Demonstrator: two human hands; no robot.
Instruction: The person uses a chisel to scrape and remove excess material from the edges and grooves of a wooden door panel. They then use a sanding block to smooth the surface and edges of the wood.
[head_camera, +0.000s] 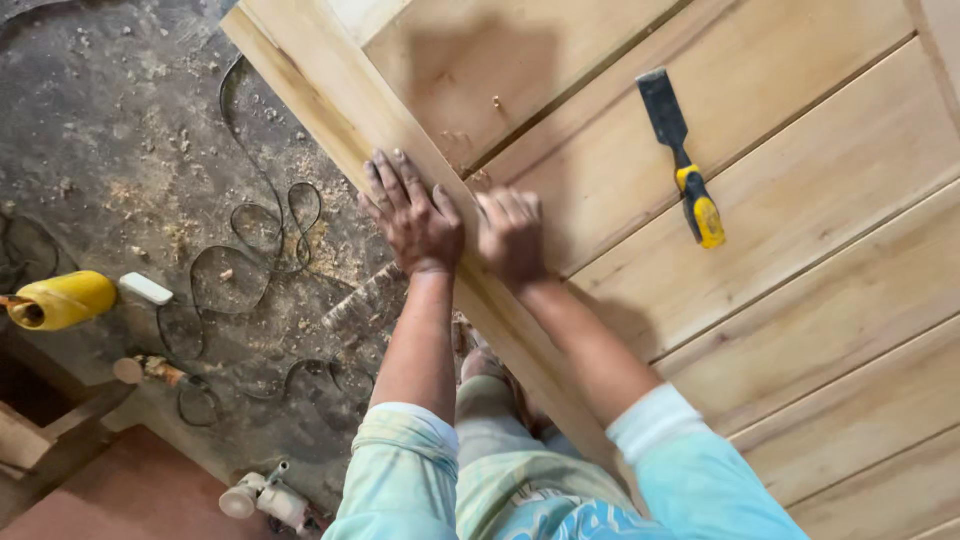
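Note:
A large pale wooden door panel (800, 250) with slatted boards fills the right side of the view. My left hand (410, 215) lies flat, fingers spread, on the panel's outer frame edge (330, 85). My right hand (512, 235) rests just beside it on the same frame rail, fingers together and pressed down on the wood. Neither hand holds anything. A chisel (682, 160) with a dark blade and yellow-and-black handle lies on the boards to the right of my hands, untouched.
The dusty concrete floor (110, 130) at left carries sawdust and a looping black cable (255, 235). A yellow bottle (62, 300) lies on its side at far left, a small white block (146, 289) beside it. A white power tool (265, 497) sits near the bottom.

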